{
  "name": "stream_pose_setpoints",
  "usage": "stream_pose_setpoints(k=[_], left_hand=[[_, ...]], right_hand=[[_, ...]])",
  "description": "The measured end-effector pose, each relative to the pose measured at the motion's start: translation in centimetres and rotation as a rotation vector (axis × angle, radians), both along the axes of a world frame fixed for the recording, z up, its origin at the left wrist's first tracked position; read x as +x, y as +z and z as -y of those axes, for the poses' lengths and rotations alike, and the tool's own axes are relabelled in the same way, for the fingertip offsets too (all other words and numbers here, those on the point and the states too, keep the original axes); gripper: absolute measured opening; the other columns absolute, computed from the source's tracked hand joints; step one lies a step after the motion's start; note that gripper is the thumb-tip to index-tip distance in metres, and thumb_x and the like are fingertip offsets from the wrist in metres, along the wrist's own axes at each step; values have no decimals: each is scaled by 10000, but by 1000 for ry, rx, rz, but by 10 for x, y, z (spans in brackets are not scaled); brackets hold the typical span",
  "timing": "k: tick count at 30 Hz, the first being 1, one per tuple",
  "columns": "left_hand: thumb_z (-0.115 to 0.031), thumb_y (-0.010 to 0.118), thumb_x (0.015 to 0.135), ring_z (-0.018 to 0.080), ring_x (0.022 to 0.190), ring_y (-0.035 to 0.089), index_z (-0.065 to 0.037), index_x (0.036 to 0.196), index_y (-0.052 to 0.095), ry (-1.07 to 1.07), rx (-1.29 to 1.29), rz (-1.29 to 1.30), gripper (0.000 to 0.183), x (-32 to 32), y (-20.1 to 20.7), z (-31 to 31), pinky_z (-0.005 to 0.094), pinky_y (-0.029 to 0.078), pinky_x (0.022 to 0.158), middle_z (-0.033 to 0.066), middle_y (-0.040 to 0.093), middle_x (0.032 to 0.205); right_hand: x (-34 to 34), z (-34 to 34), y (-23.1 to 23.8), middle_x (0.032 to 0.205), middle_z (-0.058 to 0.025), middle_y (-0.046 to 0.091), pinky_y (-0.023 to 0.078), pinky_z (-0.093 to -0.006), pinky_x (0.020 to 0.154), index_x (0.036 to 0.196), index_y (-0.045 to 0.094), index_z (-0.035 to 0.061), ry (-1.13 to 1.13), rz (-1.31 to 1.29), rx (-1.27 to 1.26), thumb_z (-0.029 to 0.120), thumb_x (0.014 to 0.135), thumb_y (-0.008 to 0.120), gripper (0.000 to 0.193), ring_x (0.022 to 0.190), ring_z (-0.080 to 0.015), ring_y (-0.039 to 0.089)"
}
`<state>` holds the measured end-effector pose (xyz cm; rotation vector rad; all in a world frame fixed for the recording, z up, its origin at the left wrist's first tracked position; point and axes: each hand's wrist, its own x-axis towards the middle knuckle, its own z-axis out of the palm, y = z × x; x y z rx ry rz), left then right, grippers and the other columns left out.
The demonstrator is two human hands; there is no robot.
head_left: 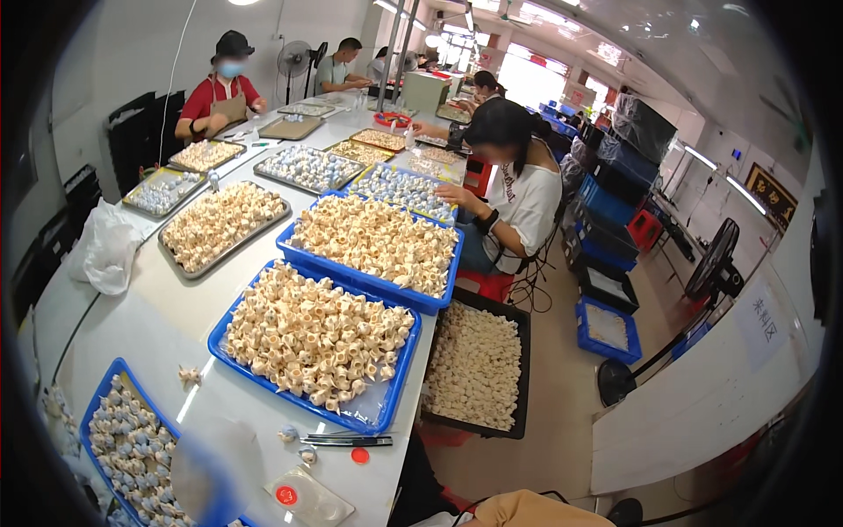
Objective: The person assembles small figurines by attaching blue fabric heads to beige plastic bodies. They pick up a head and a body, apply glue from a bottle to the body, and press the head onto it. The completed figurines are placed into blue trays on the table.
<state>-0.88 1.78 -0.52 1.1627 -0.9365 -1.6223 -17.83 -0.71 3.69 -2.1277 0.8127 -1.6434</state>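
Neither of my hands shows in the head view. Closest at the lower edge is a blue tray (98,400) filled with small blue-and-cream pieces, partly covered by a blurred pale patch (215,465). Right of that patch, two small blue-and-cream pieces (288,433) lie beside black tweezers (347,440). A red disc (360,456) and a clear, flat plastic piece with a red round label (327,497) are near them. Beyond stands a blue tray (386,411) heaped with cream hollow pieces, and behind it a second, similarly heaped blue bin (439,301).
A white plastic bag (107,246) sits at the table's left edge. Grey trays (283,211) of parts extend farther back. Several people work around the table, one (527,189) at its right side. On the floor are a black crate (518,422) of cream pieces and a fan (716,263).
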Motion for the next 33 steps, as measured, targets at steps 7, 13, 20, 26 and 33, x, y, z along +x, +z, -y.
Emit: stream_pose_setpoints(k=[7, 13, 20, 26, 33], left_hand=[[-324, 415, 881, 63, 463, 407, -35, 960, 486, -116, 20, 81, 307, -1, 0, -6, 162, 283, 364, 24, 483, 659], [-194, 376, 874, 103, 548, 461, 14, 1053, 465, 105, 45, 1, 289, -21, 16, 2, 187, 358, 434, 101, 539, 798], [-179, 461, 862, 126, 534, 470, 28, 1063, 494, 120, -29, -248, 290, -10, 26, 14, 224, 379, 471, 117, 577, 837], [-404, 511, 830, 122, 418, 457, 30, 908, 492, 135, -33, -287, 441, 2, 7, 9, 215, 355, 363, 124, 495, 672], [-162, 581, 770, 97, 547, 502, 37, 987, 386, 76, 100, -432, 353, 3, 4, 12, 204, 428, 508, 206, 556, 781]], right_hand=[[-5, -10, -6, 806, -123, 559, 458, -329, 574, 911, 569, 6, -17, 68, 23, 101, 753, 601, 187, 663, -266, 559], [-27, -17, 2, 807, -122, 591, 469, -313, 605, 892, 569, -20, 14, 252, 97, 66, 716, 632, 206, 705, -253, 587], [-76, -4, -34, 873, -164, 602, 468, -302, 680, 935, 547, -38, -233, 187, 382, -56, 630, 652, 324, 774, -222, 588], [-73, 1, -53, 870, -181, 597, 457, -301, 670, 907, 576, -35, -240, 84, 538, -58, 602, 644, 313, 766, -248, 581], [-68, 10, -64, 863, -145, 605, 444, -308, 648, 894, 595, -12, -242, -195, 572, -50, 574, 652, 328, 743, -248, 574]])
